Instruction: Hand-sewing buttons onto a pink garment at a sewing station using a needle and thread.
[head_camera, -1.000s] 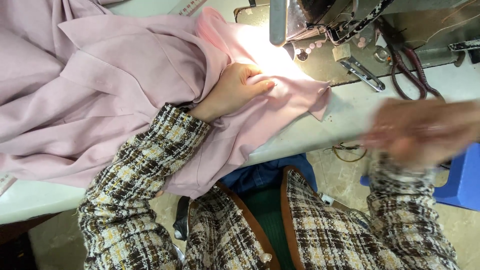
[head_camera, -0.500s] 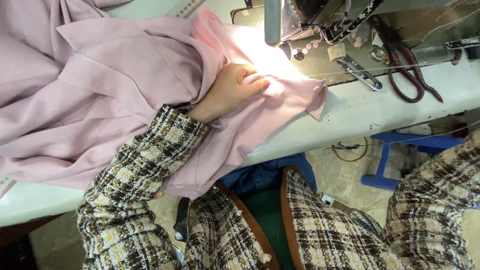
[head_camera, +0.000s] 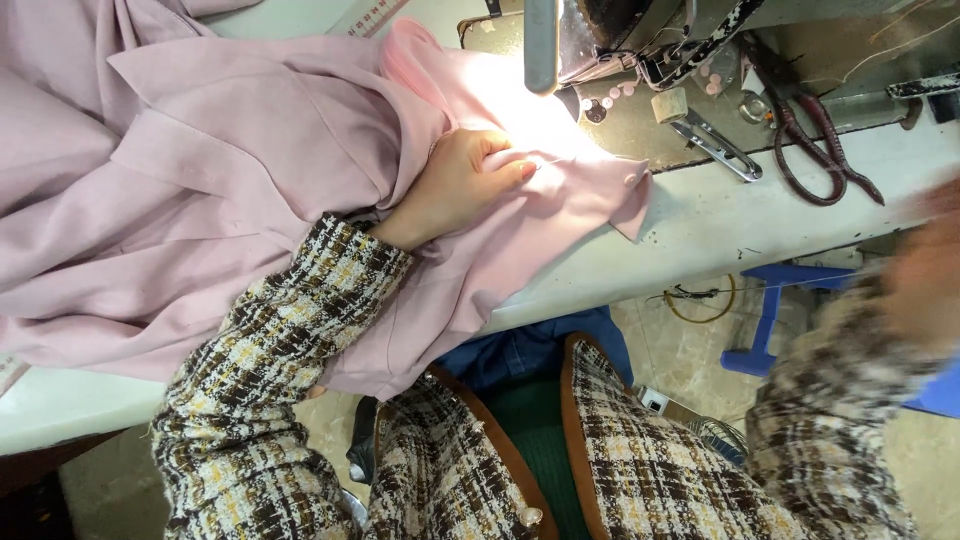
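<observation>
On pink fabric (head_camera: 250, 170), left hand (head_camera: 455, 185)

The person wears a chunky tweed jacket in a brown, cream, yellow and black check (head_camera: 620, 450), its front edges trimmed with tan-brown piping, with a round gold button (head_camera: 531, 516) near the bottom of the frame. A dark green top (head_camera: 545, 440) shows between them. Both sleeves share the same loose, nubbly weave; the right sleeve (head_camera: 830, 430), at lower right, is blurred.

Dark red scissors (head_camera: 815, 150) lie on the white table (head_camera: 720, 225), well right of the fingers; a blue stool (head_camera: 790, 310) stands below.
</observation>
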